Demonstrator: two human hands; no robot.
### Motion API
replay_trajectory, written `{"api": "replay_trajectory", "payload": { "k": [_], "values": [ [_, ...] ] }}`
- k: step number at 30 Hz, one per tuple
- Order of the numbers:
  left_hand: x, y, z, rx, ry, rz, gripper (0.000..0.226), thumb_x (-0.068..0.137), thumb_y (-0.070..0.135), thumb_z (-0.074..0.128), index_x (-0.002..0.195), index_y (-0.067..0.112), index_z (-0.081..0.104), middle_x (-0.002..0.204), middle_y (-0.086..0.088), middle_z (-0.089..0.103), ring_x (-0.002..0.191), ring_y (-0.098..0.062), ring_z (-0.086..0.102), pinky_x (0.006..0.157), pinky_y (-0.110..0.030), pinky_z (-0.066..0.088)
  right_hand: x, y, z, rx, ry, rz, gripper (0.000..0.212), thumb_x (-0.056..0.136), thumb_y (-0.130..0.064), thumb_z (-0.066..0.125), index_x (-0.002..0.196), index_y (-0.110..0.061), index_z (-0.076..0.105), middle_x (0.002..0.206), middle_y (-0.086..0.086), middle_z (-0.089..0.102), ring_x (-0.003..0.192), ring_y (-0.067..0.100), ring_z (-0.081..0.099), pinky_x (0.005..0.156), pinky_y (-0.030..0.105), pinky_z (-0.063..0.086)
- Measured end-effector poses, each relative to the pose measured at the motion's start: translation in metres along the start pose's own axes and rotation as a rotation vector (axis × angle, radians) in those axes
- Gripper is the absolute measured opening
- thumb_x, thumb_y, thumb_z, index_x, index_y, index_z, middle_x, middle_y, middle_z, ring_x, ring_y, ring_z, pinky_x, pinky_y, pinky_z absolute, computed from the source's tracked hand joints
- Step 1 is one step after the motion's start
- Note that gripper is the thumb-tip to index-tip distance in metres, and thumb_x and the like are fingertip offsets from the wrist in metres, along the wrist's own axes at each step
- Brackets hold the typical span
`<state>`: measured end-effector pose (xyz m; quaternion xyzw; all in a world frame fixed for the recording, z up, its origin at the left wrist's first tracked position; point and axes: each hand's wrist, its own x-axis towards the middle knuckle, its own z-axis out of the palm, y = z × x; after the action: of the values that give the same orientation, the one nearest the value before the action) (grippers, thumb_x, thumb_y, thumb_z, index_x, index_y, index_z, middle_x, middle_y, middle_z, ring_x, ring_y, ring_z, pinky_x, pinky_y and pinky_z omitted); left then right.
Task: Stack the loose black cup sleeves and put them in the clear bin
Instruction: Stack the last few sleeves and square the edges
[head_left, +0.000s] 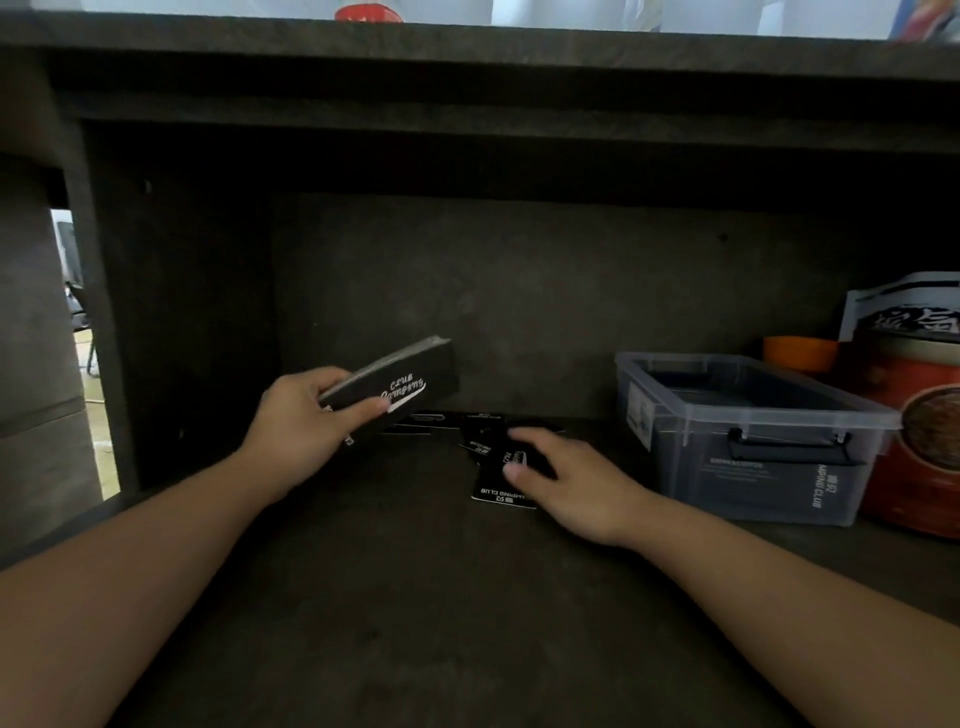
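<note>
On the shelf (415, 597) we list loose sleeves (501, 488) at centre, a stack of sleeves (395, 387) raised to their left. The bin (753, 441) sits right; a can (919, 436) stands beside it, farther right.

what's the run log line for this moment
left hand: holds sleeve stack | right hand: on loose sleeves | bin: open

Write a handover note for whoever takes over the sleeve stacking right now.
Left hand: holds a stack of black sleeves, lifted off the shelf.
Right hand: fingers resting on the loose sleeves lying on the shelf; no firm grip visible.
Clear bin: open, on the right, apparently with dark sleeves already inside.
Done: most sleeves gathered into the stack.
Left: pick up the few loose ones, add them to the stack, then put it in the bin.
</note>
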<state>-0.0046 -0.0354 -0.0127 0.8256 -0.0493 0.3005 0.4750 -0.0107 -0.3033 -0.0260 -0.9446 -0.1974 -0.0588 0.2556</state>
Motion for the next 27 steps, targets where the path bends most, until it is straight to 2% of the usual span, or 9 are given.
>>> {"api": "replay_trajectory", "payload": {
  "k": [3,8,11,13,16,19,22,25,27],
  "values": [
    [0.001,-0.005,-0.005,0.088,-0.045,-0.016,0.014,0.078,0.032,0.079,0.089,0.028,0.071,0.083,0.008,0.071,0.08,-0.008,0.066,0.066,-0.023,0.049,-0.001,-0.008,0.002,-0.104,-0.145,0.012,0.067,0.09,-0.058,0.051,0.148,-0.034,0.029,0.15,-0.001,0.038,0.136,0.017,0.036,0.109,0.031,0.033],
    [-0.002,0.002,0.001,0.164,-0.206,0.042,0.017,0.075,0.035,0.08,0.089,0.028,0.073,0.081,0.008,0.072,0.074,-0.001,0.067,0.07,-0.025,0.053,-0.004,-0.018,-0.002,-0.28,-0.093,-0.005,0.068,0.091,-0.055,0.052,0.148,-0.028,0.028,0.143,0.004,0.047,0.128,0.019,0.046,0.104,0.033,0.041],
    [-0.004,0.003,0.005,0.116,-0.275,0.066,0.018,0.074,0.034,0.081,0.088,0.025,0.074,0.081,0.008,0.074,0.075,-0.003,0.069,0.073,-0.025,0.055,-0.008,-0.03,-0.003,-0.491,-0.043,-0.138,0.045,0.1,-0.037,0.042,0.143,-0.027,0.035,0.115,0.006,0.061,0.099,0.019,0.06,0.079,0.031,0.049],
    [-0.005,0.004,0.005,0.032,-0.293,0.033,0.017,0.077,0.03,0.079,0.091,0.021,0.074,0.083,0.008,0.074,0.076,-0.004,0.069,0.068,-0.018,0.053,-0.006,-0.029,-0.003,-0.504,0.072,-0.159,0.033,0.101,-0.023,0.042,0.134,-0.022,0.044,0.085,-0.003,0.057,0.071,0.01,0.055,0.057,0.025,0.043],
    [-0.003,0.002,0.002,-0.112,-0.339,-0.034,0.019,0.079,0.025,0.077,0.097,0.019,0.072,0.091,0.005,0.074,0.086,-0.008,0.07,0.068,-0.013,0.051,-0.005,-0.018,-0.006,-0.122,0.417,-0.013,0.013,0.1,-0.018,0.044,0.105,-0.018,0.056,0.072,-0.005,0.053,0.06,0.004,0.053,0.05,0.018,0.037],
    [-0.001,-0.001,0.005,0.035,-0.451,-0.006,0.024,0.075,0.03,0.079,0.097,0.026,0.07,0.112,0.011,0.059,0.103,-0.003,0.059,0.084,-0.015,0.045,-0.007,-0.014,-0.011,0.355,0.685,0.034,0.021,0.102,-0.017,0.037,0.094,-0.014,0.056,0.08,-0.003,0.058,0.071,0.006,0.056,0.058,0.019,0.041],
    [0.0,-0.003,0.012,0.127,-0.454,0.075,0.04,0.068,0.032,0.085,0.101,0.032,0.062,0.123,0.01,0.046,0.112,-0.002,0.051,0.099,-0.024,0.043,-0.006,-0.021,-0.005,0.469,0.61,0.016,0.025,0.103,-0.017,0.035,0.103,-0.016,0.059,0.092,-0.005,0.062,0.086,0.005,0.059,0.069,0.019,0.045],
    [-0.001,-0.004,0.013,-0.038,-0.414,0.038,0.094,0.053,0.037,0.092,0.128,0.042,0.036,0.14,0.013,0.035,0.123,-0.007,0.047,0.1,-0.03,0.045,-0.004,-0.022,0.002,0.533,0.42,0.035,0.026,0.103,-0.015,0.035,0.105,-0.018,0.06,0.1,-0.004,0.063,0.096,0.007,0.059,0.078,0.02,0.047],
    [-0.004,-0.003,0.014,-0.057,-0.437,0.063,0.111,0.056,0.034,0.088,0.141,0.048,0.018,0.141,0.016,0.031,0.122,-0.006,0.047,0.099,-0.029,0.044,-0.004,-0.022,0.004,0.572,0.302,0.042,0.027,0.102,-0.013,0.035,0.102,-0.021,0.062,0.102,-0.003,0.064,0.1,0.01,0.06,0.088,0.027,0.05]
  ]
}}
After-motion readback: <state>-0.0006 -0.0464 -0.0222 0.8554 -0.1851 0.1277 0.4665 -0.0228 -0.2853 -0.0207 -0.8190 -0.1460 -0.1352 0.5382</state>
